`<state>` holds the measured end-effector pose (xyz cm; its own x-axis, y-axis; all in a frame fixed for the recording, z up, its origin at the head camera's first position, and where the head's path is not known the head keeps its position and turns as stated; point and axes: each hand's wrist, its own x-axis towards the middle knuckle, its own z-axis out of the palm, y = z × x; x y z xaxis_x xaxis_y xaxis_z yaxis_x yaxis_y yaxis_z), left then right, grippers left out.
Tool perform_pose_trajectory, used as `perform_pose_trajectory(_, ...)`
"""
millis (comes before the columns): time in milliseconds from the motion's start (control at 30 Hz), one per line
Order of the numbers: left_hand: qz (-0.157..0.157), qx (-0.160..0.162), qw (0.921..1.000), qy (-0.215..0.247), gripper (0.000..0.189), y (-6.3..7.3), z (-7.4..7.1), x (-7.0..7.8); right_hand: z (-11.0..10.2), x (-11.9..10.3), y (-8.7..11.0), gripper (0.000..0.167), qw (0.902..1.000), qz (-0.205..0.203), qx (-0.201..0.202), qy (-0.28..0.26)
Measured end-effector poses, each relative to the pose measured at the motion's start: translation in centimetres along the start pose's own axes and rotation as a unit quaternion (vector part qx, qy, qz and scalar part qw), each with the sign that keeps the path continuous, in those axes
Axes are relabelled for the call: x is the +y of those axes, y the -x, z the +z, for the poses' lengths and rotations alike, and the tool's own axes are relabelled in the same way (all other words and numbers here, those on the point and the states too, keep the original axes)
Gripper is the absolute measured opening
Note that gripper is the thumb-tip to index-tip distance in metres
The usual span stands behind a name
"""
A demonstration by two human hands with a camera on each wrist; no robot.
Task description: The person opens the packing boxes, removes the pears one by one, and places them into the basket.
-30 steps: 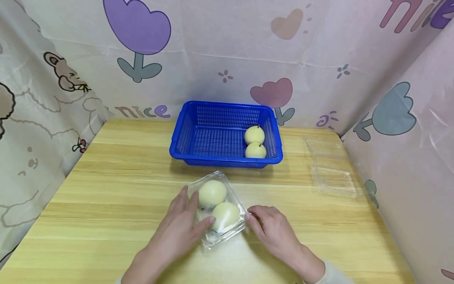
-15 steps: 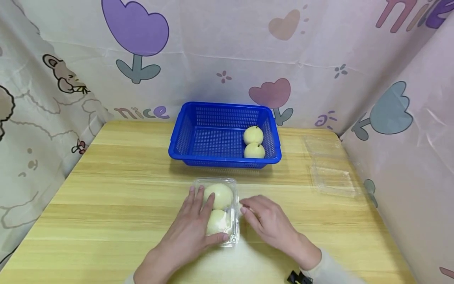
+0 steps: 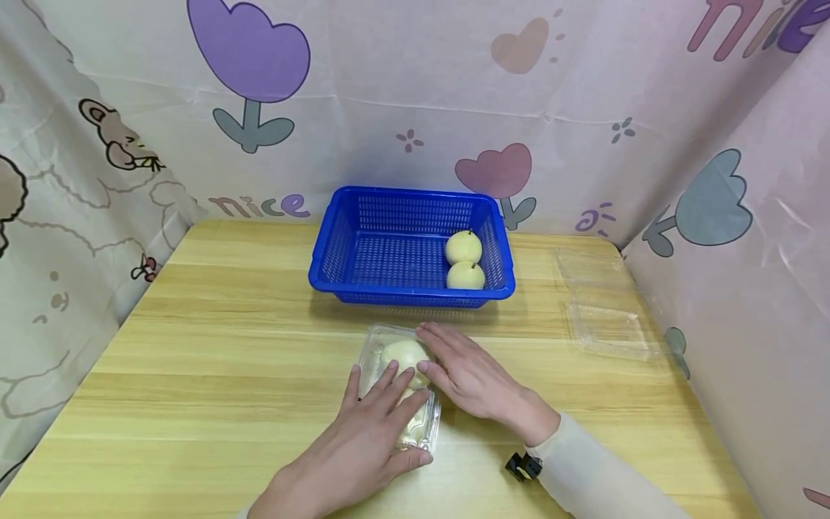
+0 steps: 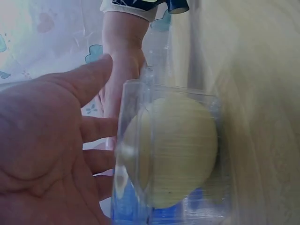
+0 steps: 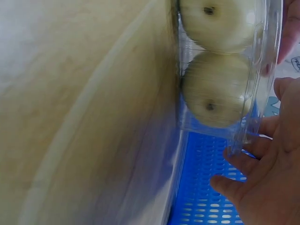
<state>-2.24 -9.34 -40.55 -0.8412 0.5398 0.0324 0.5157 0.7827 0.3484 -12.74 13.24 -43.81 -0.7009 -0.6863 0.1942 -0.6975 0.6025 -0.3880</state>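
A clear plastic clamshell box (image 3: 369, 364) lies on the table with its lid over two pale yellow pears (image 3: 403, 353). My left hand (image 3: 359, 443) rests on the lid, its fingers straight and spread over the near pear. With extended fingers, my right hand (image 3: 476, 375) touches the box's far right corner. In the left wrist view, one pear (image 4: 180, 150) shows through the side wall, and the left palm stands beside the lid. Both pears (image 5: 216, 89) appear in the right wrist view, dark stem spots facing out, with right fingertips at the box's rim.
Behind the box stands a blue plastic basket (image 3: 408, 292) with two more pears (image 3: 464, 259) at its right end. Another clear clamshell (image 3: 606, 310) lies unfolded at the table's right side. A printed curtain (image 3: 363, 122) hangs along the table's back and sides.
The box has turned from its slant to nearly straight. My left hand has slid right and nearer over the lid. My right hand has moved from the near right corner to the far right corner.
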Motion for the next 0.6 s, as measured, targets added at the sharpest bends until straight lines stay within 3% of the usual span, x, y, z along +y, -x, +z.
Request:
perform_pose_trajectory(200, 0.002, 0.031, 0.9988, -0.038, 0.088, 0.1, 0.6, -0.4, 0.0, 0.0, 1.1, 0.059, 0.9998, 0.015, 0.000, 0.011)
perform_pose_trajectory(367, -0.013, 0.040, 0.9976, -0.056, 0.084, 0.1, 0.4, -1.0, -0.1, -0.3, 2.9, 0.060, 0.9987, 0.026, 0.019, 0.040)
perform_pose_trajectory(600, -0.063, 0.038, 0.9957, -0.056, 0.071, 0.5, -0.6, -2.2, 0.7, -1.0, 5.5, 0.058, 0.9919, -0.005, 0.093, 0.086)
